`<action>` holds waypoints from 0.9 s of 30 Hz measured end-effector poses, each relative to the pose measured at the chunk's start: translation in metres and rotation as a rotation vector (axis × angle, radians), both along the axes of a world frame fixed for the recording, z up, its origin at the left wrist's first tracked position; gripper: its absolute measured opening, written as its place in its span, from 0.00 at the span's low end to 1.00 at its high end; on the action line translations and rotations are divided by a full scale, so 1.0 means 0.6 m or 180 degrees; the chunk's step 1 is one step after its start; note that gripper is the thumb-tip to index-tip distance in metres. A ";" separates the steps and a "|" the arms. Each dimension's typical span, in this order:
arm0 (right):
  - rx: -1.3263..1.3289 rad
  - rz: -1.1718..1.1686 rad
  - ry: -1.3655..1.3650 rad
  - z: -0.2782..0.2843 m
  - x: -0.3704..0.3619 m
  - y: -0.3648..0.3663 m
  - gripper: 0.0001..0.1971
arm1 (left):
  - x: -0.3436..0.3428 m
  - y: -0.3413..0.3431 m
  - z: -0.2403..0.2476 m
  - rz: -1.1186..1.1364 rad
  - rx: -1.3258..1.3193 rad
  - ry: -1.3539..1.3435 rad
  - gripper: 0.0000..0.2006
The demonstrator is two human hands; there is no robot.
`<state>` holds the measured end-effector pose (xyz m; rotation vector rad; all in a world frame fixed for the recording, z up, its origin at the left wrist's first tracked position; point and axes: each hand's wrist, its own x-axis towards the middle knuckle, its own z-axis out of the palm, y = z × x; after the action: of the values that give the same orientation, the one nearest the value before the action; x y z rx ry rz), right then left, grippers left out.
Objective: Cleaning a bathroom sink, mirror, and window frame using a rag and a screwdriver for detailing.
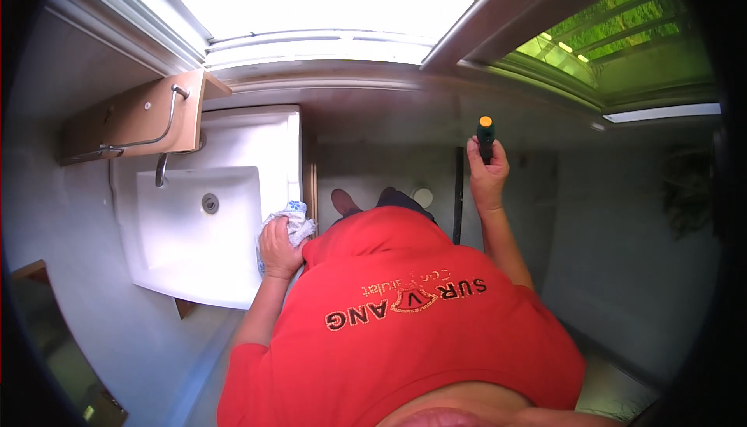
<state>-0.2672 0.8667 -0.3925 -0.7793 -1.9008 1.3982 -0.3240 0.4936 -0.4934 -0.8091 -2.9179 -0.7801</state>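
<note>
Cloth, white with blue marks, is bunched under the left hand at the right edge of the white sink. The fingers of this hand are curled over it, so the hand is narrow and holds the cloth (whether it also presses on the rim, one cannot tell). The right hand is well apart from the sink, on the other side of the body. It is closed around a dark handle with an orange end, which is upward; what is at the lower end is hidden. A dark bar stands just beside this hand.

The step in hand seems to be wiping at the sink edge, with the handle kept ready; this is only a judgement. The next move probably calls for a flat, firm press on the cloth, and for a steady right hand, so that the handle does not hit the bar.
</note>
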 end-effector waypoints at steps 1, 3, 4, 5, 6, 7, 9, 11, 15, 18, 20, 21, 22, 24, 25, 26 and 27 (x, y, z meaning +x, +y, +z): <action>0.0008 0.0022 0.0006 0.009 -0.010 -0.005 0.04 | 0.000 0.000 -0.003 0.0022 0.0008 0.0006 0.27; -0.0106 0.0090 0.0163 0.019 -0.030 -0.011 0.03 | 0.000 -0.001 -0.012 0.0050 0.0183 0.0208 0.24; -0.0110 0.0106 0.0165 0.020 -0.038 -0.013 0.03 | -0.001 -0.005 -0.013 0.0066 0.0179 0.0210 0.24; -0.0106 0.0138 0.0182 0.021 -0.045 -0.014 0.03 | -0.003 -0.009 -0.013 -0.0033 0.0246 0.0077 0.22; -0.0103 0.0167 0.0198 0.022 -0.051 -0.015 0.03 | -0.006 -0.011 -0.012 -0.0136 0.0312 -0.0056 0.20; -0.0111 0.0174 0.0195 0.022 -0.054 -0.014 0.03 | -0.007 -0.013 -0.010 -0.0128 0.0304 -0.0059 0.20; -0.0117 0.0321 0.0213 0.024 -0.060 -0.010 0.03 | -0.015 -0.011 -0.002 0.0125 0.0895 -0.0448 0.16; -0.0049 0.0284 0.0219 0.033 -0.065 -0.007 0.03 | -0.035 0.007 0.026 0.0475 0.1222 -0.0721 0.14; 0.0092 0.0126 0.0428 0.048 -0.076 0.017 0.04 | -0.122 0.071 0.121 0.0528 0.2363 -0.0087 0.15; 0.0125 0.0004 0.0644 0.069 -0.086 0.036 0.04 | -0.202 0.138 0.196 0.0267 0.2612 0.0760 0.16; 0.0180 0.0054 0.0710 0.089 -0.091 0.045 0.04 | -0.261 0.178 0.233 0.0198 0.2320 0.1433 0.16; 0.0228 0.0083 0.0774 0.098 -0.094 0.051 0.03 | -0.292 0.201 0.245 0.0227 0.2072 0.1752 0.17; 0.0252 0.0100 0.0798 0.105 -0.096 0.058 0.03 | -0.321 0.222 0.246 0.0246 0.1678 0.1751 0.18; 0.0693 0.0233 0.0535 0.119 -0.099 0.069 0.06 | -0.368 0.258 0.223 0.0434 0.1153 0.1578 0.16; 0.0711 0.0214 0.0534 0.136 -0.102 0.071 0.06 | -0.371 0.274 0.229 0.0418 0.1173 0.1574 0.16; 0.1876 0.0462 0.0466 0.159 -0.109 0.073 0.07 | -0.366 0.299 0.238 0.0491 0.0381 0.1123 0.13; 0.3037 0.0709 0.0380 0.184 -0.117 0.072 0.09 | -0.358 0.322 0.245 0.0562 -0.0412 0.0664 0.12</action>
<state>-0.3373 0.9100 -0.2824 -0.0146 -2.2590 0.4773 -0.5386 0.6870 -0.3465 -0.5882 -2.8239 -0.4671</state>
